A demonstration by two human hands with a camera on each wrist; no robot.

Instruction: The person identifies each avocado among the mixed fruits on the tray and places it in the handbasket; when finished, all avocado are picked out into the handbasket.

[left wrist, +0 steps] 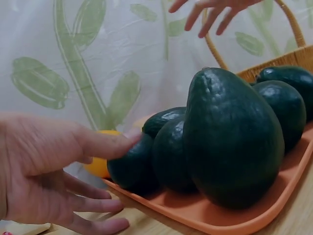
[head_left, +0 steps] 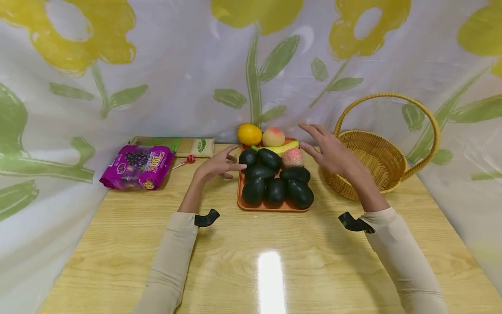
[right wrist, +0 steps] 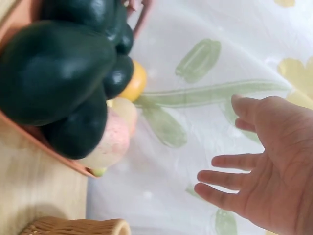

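An orange tray [head_left: 274, 209] bears several dark green avocados [head_left: 276, 191], a yellow banana [head_left: 279, 149], a speckled pink peach [head_left: 292, 158], a paler peach [head_left: 273, 137] and an orange-yellow fruit [head_left: 249, 134] that looks like a mango. My left hand [head_left: 221, 165] is at the tray's left edge, its thumb near an avocado; in the left wrist view its fingers are spread and hold nothing. Raised between the tray and a wicker basket [head_left: 345, 188], my right hand [head_left: 328, 151] has its fingers extended. Nothing is in its grasp in the right wrist view.
A purple grape-pictured packet [head_left: 137, 168] lies at the left, before a flat brown and green package [head_left: 194, 147]. A small red-headed lollipop [head_left: 190, 159] lies beside them. The basket's tall handle [head_left: 392, 96] arches up at the right. A flowered cloth [head_left: 176, 87] hangs behind the wooden table [head_left: 235, 261].
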